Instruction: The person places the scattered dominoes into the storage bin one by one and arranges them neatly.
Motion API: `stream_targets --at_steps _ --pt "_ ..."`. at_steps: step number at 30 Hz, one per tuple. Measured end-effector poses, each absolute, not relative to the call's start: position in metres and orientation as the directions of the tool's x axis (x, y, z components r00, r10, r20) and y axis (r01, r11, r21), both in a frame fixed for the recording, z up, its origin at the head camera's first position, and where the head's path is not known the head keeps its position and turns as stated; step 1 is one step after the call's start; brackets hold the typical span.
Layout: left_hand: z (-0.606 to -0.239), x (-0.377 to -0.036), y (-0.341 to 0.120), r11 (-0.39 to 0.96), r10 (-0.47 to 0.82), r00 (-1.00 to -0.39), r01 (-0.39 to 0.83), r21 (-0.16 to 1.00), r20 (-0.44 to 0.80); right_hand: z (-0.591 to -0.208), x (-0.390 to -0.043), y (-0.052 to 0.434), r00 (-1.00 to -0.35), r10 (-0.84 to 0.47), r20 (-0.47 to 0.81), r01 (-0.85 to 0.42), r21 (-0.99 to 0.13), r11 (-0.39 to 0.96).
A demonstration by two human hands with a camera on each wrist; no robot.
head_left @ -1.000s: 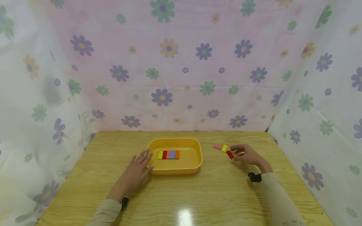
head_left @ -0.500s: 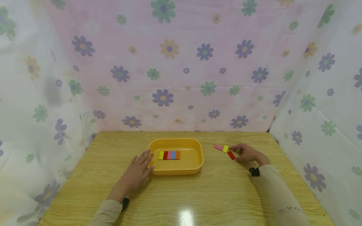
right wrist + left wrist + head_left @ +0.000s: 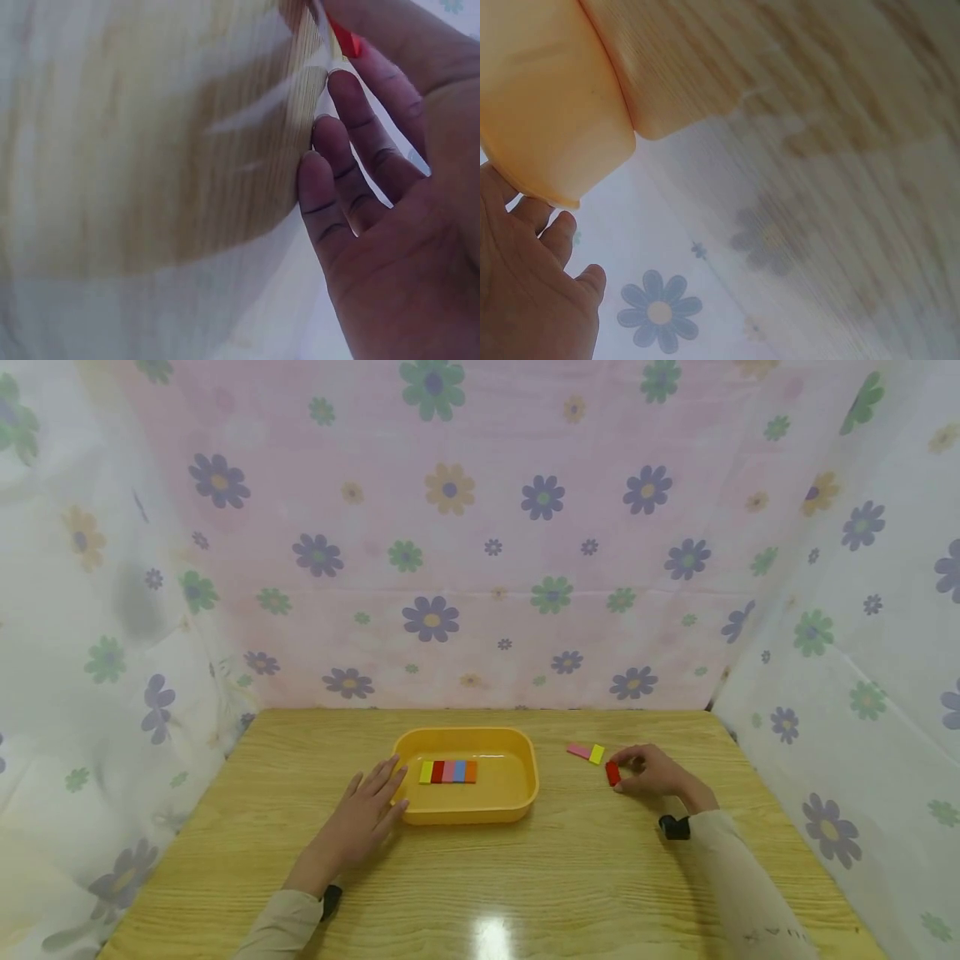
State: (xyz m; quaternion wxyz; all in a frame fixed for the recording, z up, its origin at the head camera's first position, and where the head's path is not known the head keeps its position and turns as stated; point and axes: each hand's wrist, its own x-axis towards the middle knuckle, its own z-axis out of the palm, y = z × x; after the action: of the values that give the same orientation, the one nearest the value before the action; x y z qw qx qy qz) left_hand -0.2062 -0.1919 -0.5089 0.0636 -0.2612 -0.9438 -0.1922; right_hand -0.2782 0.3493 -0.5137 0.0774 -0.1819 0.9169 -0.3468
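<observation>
My right hand (image 3: pixel 656 774) pinches a small red block (image 3: pixel 613 773) between thumb and forefinger, low over the table's right side. A sliver of that red block (image 3: pixel 346 37) shows in the right wrist view, where the other fingers (image 3: pixel 319 191) sit close to the tabletop. My left hand (image 3: pixel 360 822) lies with fairly straight fingers on the left rim of a yellow plastic tray (image 3: pixel 465 817). The left wrist view has the fingertips against the rim of the tray (image 3: pixel 555 112). Inside the tray, a row of small blocks (image 3: pixel 447 772) runs yellow, dark red, pink, blue, orange.
Beyond the red block lie a pink block (image 3: pixel 578 750) and a yellow block (image 3: pixel 597 754), end to end on the wooden table (image 3: pixel 570 877). A flowered cloth (image 3: pixel 480 568) encloses the back and both sides.
My right thumb and forefinger have closed on the red block, which has turned and come slightly away from the yellow one. My left hand and the tray stay put.
</observation>
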Motion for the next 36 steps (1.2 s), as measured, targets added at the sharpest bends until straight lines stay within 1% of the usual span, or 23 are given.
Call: stream_targets --at_steps 5,14,19,25,32,36 --pt "-0.508 -0.206 -0.191 0.791 0.467 -0.857 0.516 0.330 0.220 -0.517 -0.275 0.350 -0.939 -0.343 -0.011 -0.237 -0.703 0.670" --pt "-0.511 -0.208 -0.192 0.797 0.466 -0.857 0.514 0.318 0.218 -0.518 -0.265 0.348 -0.941 -0.337 0.032 -0.235 -0.777 0.584" --pt "-0.511 -0.208 -0.192 0.795 0.468 -0.856 0.516 0.320 0.219 -0.514 -0.259 0.339 -0.931 -0.357 0.072 -0.264 -0.808 0.526" --pt "-0.512 -0.209 -0.192 0.798 0.470 -0.855 0.518 0.309 0.221 -0.509 -0.251 0.325 -0.923 -0.369 0.111 -0.297 -0.816 0.496" --pt "-0.512 -0.208 -0.192 0.795 0.467 -0.854 0.520 0.314 0.231 -0.499 -0.241 0.302 -0.905 -0.390 0.170 -0.365 -0.780 0.507" --pt "-0.511 -0.208 -0.191 0.795 0.466 -0.855 0.518 0.316 0.229 -0.493 -0.236 0.288 -0.890 -0.408 0.203 -0.401 -0.773 0.492"
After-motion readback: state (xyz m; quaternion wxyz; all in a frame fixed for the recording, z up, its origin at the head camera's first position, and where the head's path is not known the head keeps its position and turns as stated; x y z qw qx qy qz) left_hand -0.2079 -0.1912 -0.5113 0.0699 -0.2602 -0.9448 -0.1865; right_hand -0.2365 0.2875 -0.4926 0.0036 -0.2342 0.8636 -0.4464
